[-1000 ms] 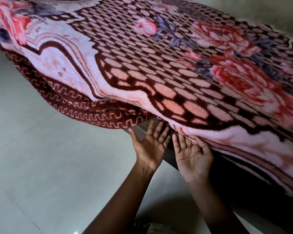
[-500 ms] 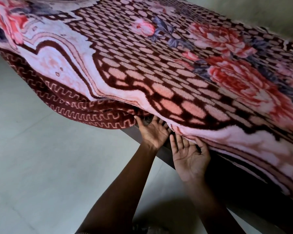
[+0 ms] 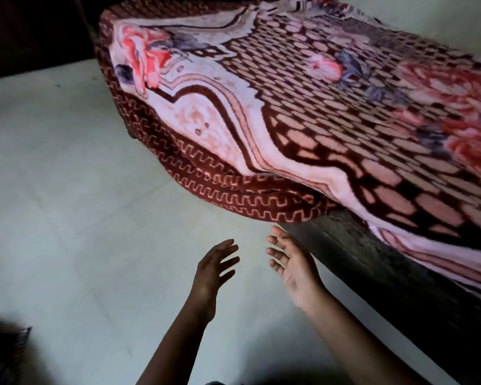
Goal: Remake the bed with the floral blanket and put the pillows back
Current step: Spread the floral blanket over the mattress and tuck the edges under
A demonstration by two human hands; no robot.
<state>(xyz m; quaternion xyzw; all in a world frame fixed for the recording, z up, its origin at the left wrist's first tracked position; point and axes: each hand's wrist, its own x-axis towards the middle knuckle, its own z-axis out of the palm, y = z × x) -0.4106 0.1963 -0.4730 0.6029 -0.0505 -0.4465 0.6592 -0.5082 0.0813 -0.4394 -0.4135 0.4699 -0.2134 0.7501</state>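
Observation:
The floral blanket [image 3: 303,115], maroon and pink with red roses, lies spread over the bed and its folded maroon border bulges over the near edge. Under it shows the dark side of the bed frame [image 3: 378,262]. My left hand [image 3: 213,269] hovers over the floor below the blanket's edge, fingers spread and holding nothing. My right hand [image 3: 293,262] is beside it, palm up, fingers relaxed, close to the bed frame and touching nothing. No pillow is in view.
A pale tiled floor [image 3: 67,218] stretches to the left of the bed. A dark blurred object [image 3: 3,348] sits at the bottom left corner. Dark furniture or a wall [image 3: 34,29] stands at the top left.
Both hands have drawn back from under the blanket's edge and now hang free below it. The view has pulled away and shows more of the bed's left end.

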